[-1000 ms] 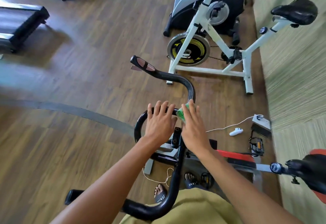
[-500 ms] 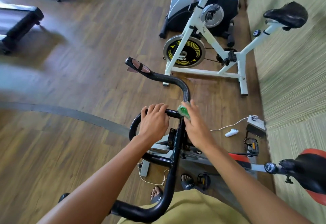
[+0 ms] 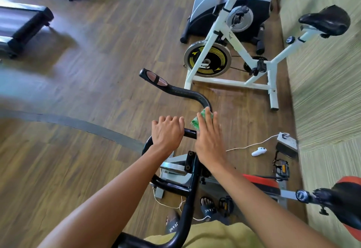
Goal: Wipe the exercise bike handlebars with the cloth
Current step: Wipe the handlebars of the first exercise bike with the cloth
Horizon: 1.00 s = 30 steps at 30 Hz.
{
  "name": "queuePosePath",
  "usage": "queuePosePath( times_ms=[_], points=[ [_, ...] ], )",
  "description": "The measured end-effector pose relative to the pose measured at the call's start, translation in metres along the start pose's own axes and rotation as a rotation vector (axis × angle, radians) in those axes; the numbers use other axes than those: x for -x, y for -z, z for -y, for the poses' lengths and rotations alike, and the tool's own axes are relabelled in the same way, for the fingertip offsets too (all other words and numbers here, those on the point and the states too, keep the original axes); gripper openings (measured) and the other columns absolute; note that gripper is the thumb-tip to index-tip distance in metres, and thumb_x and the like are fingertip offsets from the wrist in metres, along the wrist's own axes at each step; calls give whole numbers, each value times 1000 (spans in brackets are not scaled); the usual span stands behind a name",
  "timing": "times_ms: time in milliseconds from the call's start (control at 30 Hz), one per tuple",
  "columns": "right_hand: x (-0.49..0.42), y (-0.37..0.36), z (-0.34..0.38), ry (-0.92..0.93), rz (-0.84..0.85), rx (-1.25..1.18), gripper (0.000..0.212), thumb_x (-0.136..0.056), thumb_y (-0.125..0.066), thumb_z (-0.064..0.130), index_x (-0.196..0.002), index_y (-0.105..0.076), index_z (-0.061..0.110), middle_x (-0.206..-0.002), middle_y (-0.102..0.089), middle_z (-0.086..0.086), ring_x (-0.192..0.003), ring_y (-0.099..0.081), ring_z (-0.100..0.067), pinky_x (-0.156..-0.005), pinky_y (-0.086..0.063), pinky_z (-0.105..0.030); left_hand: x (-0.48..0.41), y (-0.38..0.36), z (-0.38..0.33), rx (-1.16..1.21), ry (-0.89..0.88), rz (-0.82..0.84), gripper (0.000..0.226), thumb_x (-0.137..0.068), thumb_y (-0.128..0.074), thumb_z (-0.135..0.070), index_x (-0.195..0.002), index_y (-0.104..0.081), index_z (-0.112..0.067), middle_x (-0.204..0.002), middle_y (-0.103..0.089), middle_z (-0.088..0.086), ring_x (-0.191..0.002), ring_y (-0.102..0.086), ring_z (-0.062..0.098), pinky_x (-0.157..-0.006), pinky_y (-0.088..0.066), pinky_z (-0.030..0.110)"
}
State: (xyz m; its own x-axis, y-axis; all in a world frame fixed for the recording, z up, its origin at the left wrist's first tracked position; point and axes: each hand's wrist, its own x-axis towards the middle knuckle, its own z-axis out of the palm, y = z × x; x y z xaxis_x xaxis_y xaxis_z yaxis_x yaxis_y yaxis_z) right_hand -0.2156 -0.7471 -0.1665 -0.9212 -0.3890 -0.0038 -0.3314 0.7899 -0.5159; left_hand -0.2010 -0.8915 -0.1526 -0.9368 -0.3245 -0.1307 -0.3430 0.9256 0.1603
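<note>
The right hand (image 3: 210, 140) is sliding the green cloth (image 3: 198, 120) along the black handlebar (image 3: 187, 92), farther from the centre clamp (image 3: 188, 160) and onto the foot of the bend, its fingers flattening over the cloth after bunching around it. The left hand (image 3: 168, 132), earlier spread loosely, is now curling tightly round the handlebar just left of the clamp.

Black curved handlebars (image 3: 187, 92), green cloth (image 3: 199, 120) bunched against the bend
</note>
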Motion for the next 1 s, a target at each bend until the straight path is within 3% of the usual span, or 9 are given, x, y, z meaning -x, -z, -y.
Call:
queuePosePath(
  times_ms=[133,333,400,500,600,733,833,900,1000],
  points=[
    [-40,6,-6,-32,20,16,65,-105,-39,12,-160,-5,19,-166,13,-3,-152,14,-26,-125,-9,-49,-3,1,-2,-13,15,3,42,-103,-25,-33,-79,-57,-20,-88,-66,2,-88,-60,29,-77,-47,44],
    [-28,7,-13,32,24,78,77,-100,-46,6,-160,1,19,-165,17,-4,-152,15,-26,-124,-11,-47,-5,-1,-3,-23,14,-21,39,-103,-24,-33,-72,-46,-21,-81,-62,0,-80,-57,25,-73,-45,38],
    [-21,5,-15,52,34,107,78,-99,-48,7,-159,1,17,-165,17,-5,-152,15,-28,-123,-11,-46,-10,-4,-1,22,23,-7,41,-103,-25,-37,-78,-54,-20,-87,-62,0,-85,-59,24,-70,-43,35],
    [-48,8,-18,112,76,186,78,-100,-46,7,-159,4,16,-164,21,-5,-151,18,-29,-123,-5,-46,-20,2,9,293,81,94,42,-103,-33,-46,-105,-64,-19,-103,-60,0,-91,-60,21,-75,-52,38],
    [-85,20,-22,191,164,217,86,-95,-44,-2,-158,11,18,-163,25,-5,-151,18,-30,-124,-7,-47,-21,8,26,323,185,62,44,-104,-35,-48,-103,-65,-16,-99,-63,0,-85,-63,20,-73,-56,39],
    [-117,28,-27,355,174,249,83,-96,-42,-2,-156,11,17,-166,11,-10,-153,3,-29,-123,-9,-40,-9,1,32,230,368,66,60,-102,-26,-54,-83,-64,-12,-76,-65,2,-64,-58,19,-55,-40,28],
    [-132,33,-28,452,194,190,72,-99,-33,0,-157,7,16,-167,0,-7,-154,-6,-23,-121,-8,-33,-9,1,26,216,379,-31,59,-102,-27,-53,-75,-63,-15,-66,-61,-2,-55,-54,13,-58,-36,30],
    [-142,41,-26,446,268,99,64,-104,-31,5,-159,1,17,-167,-8,-3,-153,-11,-19,-121,-13,-35,-9,1,25,203,372,-70,56,-102,-28,-52,-73,-61,-17,-64,-60,-4,-54,-52,7,-56,-34,28],
    [-153,51,-12,463,257,-55,58,-107,-37,18,-159,-12,15,-163,-26,-5,-150,-25,-22,-119,-26,-42,-8,2,24,181,378,-89,56,-102,-29,-51,-71,-61,-16,-65,-63,-1,-54,-56,12,-54,-37,26]
  ],
)
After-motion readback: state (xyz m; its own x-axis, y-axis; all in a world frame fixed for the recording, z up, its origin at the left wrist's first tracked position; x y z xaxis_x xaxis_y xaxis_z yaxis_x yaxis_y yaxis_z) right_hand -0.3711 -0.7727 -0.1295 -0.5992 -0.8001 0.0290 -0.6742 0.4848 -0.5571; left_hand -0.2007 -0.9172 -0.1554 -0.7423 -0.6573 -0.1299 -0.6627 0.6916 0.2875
